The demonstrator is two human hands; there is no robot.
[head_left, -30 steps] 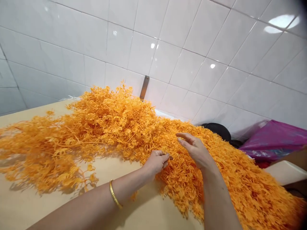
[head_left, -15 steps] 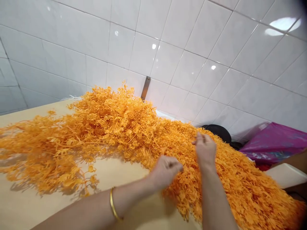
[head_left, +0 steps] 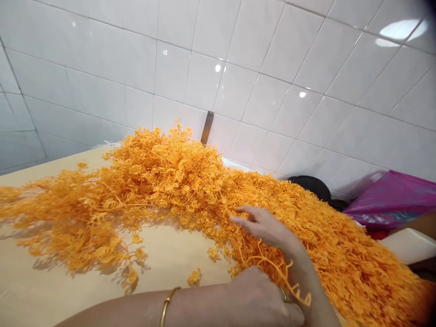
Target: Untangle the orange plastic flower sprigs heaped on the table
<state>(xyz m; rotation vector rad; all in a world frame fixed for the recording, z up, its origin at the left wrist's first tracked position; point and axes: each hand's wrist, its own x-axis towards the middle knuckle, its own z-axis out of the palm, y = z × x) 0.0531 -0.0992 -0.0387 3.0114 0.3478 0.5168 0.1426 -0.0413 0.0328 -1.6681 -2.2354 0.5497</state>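
My left hand (head_left: 264, 295), a gold bangle on its wrist, is low in front of my right forearm with its fingers curled closed. From it sticks out a bare, curly orange plastic stem (head_left: 284, 277), which crosses in front of my right forearm. My right hand (head_left: 260, 225) reaches leftward over the big heap of orange artificial foliage (head_left: 327, 245). Its thumb and fingers are apart at the heap's surface, and nothing shows between them. Leafy orange sprays (head_left: 170, 168) pile up farther back. Two loose orange blossoms, one of them this small blossom (head_left: 194, 277), lie near my left forearm.
Looser orange sprays (head_left: 91, 218) spread over the pale tabletop (head_left: 170, 250) at left. Behind stands a white tiled wall (head_left: 184, 77) with a metal bracket (head_left: 207, 128). At right are black round objects (head_left: 311, 187), a purple plastic bag (head_left: 391, 200) and a white box-like object (head_left: 408, 244).
My left hand has moved down and right, now with a bare stem in it. My right hand has swung down and left, its fingers opened. Loose blossoms now show on the tabletop.
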